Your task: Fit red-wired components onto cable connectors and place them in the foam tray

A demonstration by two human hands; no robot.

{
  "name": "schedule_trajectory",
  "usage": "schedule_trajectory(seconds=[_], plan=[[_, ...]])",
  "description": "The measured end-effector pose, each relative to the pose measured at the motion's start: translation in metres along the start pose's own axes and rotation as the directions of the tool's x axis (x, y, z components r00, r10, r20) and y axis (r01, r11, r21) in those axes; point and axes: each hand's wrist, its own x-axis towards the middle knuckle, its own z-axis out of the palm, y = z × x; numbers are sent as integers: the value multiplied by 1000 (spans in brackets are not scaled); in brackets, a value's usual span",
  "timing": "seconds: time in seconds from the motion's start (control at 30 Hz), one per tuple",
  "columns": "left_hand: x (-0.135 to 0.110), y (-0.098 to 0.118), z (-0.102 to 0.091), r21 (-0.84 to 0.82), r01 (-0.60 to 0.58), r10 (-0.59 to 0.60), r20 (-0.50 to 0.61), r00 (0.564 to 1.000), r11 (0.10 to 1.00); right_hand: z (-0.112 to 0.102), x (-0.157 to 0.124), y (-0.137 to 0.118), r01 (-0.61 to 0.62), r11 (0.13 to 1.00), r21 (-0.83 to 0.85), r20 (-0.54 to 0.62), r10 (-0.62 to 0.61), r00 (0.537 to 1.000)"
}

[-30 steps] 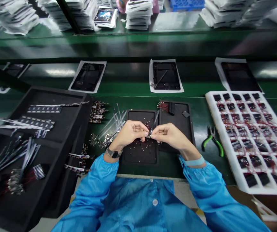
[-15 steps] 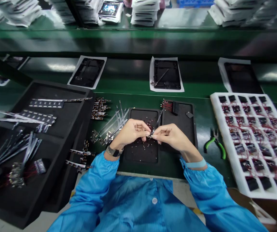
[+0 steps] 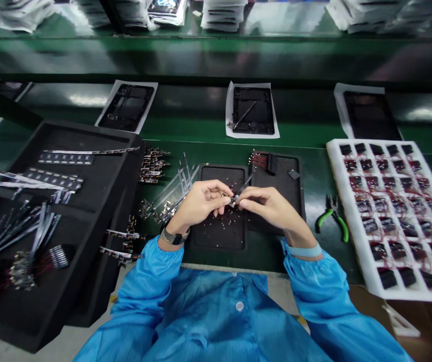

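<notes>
My left hand [image 3: 199, 202] and my right hand [image 3: 266, 206] meet fingertip to fingertip above a black foam pad [image 3: 221, 234]. Both pinch the same small electronic part [image 3: 234, 199], from which a thin flat strip [image 3: 244, 185] runs up and to the right. Small red and white bits lie scattered on the pad under my hands. A second black pad [image 3: 282, 193] lies just right of it, with a bundle of red-wired parts [image 3: 258, 159] at its far left corner.
A large black tray [image 3: 88, 201] with strips and wired parts fills the left. Loose flat strips [image 3: 174, 188] lie left of my hands. Green-handled pliers [image 3: 332, 218] and a white tray [image 3: 351, 221] of wired black parts sit right. Black panels on white sheets [image 3: 251, 110] lie beyond.
My hands keep pinching the small part and have shifted only slightly; the view has tipped down a little, so everything sits higher in the picture.
</notes>
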Motion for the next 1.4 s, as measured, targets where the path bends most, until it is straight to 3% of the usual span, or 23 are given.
schedule_trajectory(seconds=[0.1,0.2,0.27,0.4,0.57,0.67,0.77,0.9,0.97,1.17,1.27,1.4], plan=[[-6,9,-5,-28,-120,116,-109,987,992,-12,-6,-1,75,978,-194,-67,-90,994],[-9,12,-12,-47,-268,247,-264,932,962,-9,-11,3,96,905,-414,59,-79,995],[-8,12,-17,-48,-323,291,-323,900,945,1,-13,4,142,809,-570,134,-80,988],[-6,9,-20,-45,-302,269,-344,900,952,23,-13,3,252,633,-732,266,-75,961],[-3,7,-21,-98,-268,220,-343,913,958,28,-10,2,291,599,-746,329,-48,943],[-3,6,-22,-123,-262,207,-342,917,957,23,-9,3,282,678,-679,301,-94,949],[-2,5,-23,-120,-264,208,-350,913,957,17,-8,3,194,826,-529,143,-139,980],[-2,5,-23,-110,-305,244,-377,893,946,15,-5,5,-27,976,-215,21,32,999],[-2,5,-23,-98,-302,244,-387,889,948,17,-5,6,-76,993,-94,8,78,997],[-2,5,-23,-76,-283,234,-385,893,956,22,-3,6,-5,977,214,-142,36,989],[-1,5,-22,-82,-289,238,-382,893,954,21,-1,8,-6,921,391,-122,58,991],[-2,6,-21,-79,-274,224,-387,895,959,22,0,9,6,886,463,-91,41,995]])
